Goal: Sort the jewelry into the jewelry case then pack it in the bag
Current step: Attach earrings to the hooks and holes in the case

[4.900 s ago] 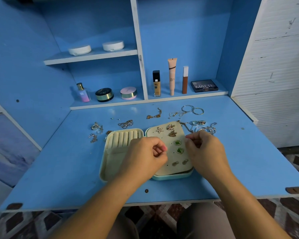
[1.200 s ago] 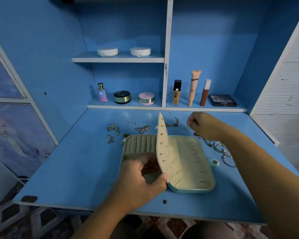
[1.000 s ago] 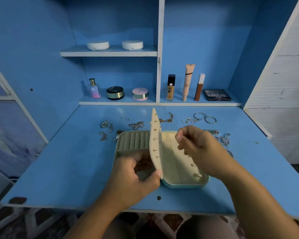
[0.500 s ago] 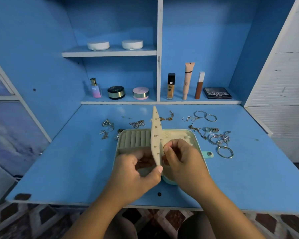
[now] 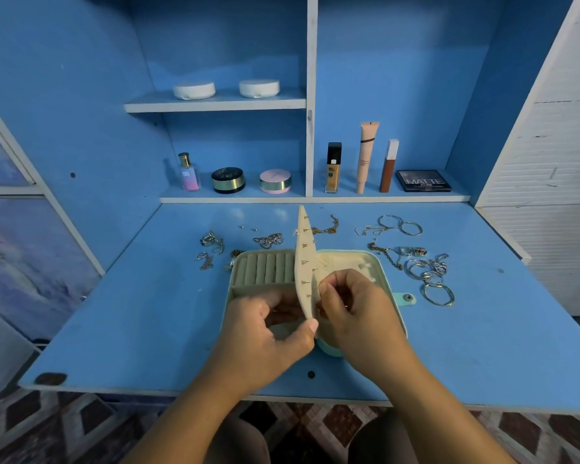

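An open mint-green jewelry case (image 5: pixel 387 279) with a beige lining lies in the middle of the blue desk (image 5: pixel 131 313). Its beige earring panel (image 5: pixel 304 262) stands upright on edge, with earring posts poking through it. My left hand (image 5: pixel 268 336) pinches the panel's near edge between thumb and fingers. My right hand (image 5: pixel 355 313) is on the panel's right face, fingertips pinched at one of the posts; what they hold is too small to tell. Loose silver rings and chains (image 5: pixel 429 272) lie right of the case, and more jewelry (image 5: pixel 211 249) lies at its left.
Hoop bangles (image 5: pixel 399 224) and a gold chain (image 5: pixel 327 227) lie behind the case. On the shelf at the back stand a perfume bottle (image 5: pixel 189 172), compacts (image 5: pixel 275 181), foundation tubes (image 5: pixel 367 155) and a MATTE palette (image 5: pixel 423 180). The desk's front edge is close to me.
The earring panel, flat on the case earlier, now stands upright in my left hand. My right hand came back from the jewelry at the right and now works at the panel's right face.
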A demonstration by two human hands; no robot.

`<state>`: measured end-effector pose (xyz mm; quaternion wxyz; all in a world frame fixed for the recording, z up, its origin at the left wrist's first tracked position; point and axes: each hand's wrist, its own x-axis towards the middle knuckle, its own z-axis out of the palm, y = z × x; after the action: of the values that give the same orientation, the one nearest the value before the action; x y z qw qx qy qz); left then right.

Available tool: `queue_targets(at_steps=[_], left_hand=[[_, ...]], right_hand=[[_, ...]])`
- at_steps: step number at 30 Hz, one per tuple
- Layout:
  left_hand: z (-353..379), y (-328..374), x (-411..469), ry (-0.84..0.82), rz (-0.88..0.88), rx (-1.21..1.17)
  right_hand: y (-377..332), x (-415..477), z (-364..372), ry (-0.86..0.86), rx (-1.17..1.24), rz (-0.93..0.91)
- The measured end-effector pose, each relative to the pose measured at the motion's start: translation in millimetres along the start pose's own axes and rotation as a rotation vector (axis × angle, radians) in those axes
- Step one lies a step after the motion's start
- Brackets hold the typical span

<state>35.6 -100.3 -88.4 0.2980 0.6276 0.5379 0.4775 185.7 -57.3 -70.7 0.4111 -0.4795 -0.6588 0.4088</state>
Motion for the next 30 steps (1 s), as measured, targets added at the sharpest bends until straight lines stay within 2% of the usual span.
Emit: queue_targets(at_steps=[11,20,22,26,28,30], left_hand=[[-0.8,-2.3,0.6,-0.017,0.004,0.009],[-0.7,0.1,2.8,-0.094,0.044,-0.002],[1.7,1.4,3.6,-0.104,0.093,0.041],[3.9,0.4,5.4,-0.045,0.179,0.299],[2.6,1.1,5.3,-0.042,0.197,0.382],[-2.1,2.4,5.3,-0.052,0.192,0.420]], right_hand=[[2.8,0.6,3.6,-0.011,0.021,0.008],[5.5,5.2,-8.0,-0.037,-0.099,-0.039],[3.0,6.8,-15.5,-0.051,-0.018,-0.010],[-16.1,8.5,-37.1,0.009,0.340,0.087],[-19.5,9.8,-48.9,0.011,0.307,0.116],[-13.5,13.2,-57.0,0.019,0.112,0.105]])
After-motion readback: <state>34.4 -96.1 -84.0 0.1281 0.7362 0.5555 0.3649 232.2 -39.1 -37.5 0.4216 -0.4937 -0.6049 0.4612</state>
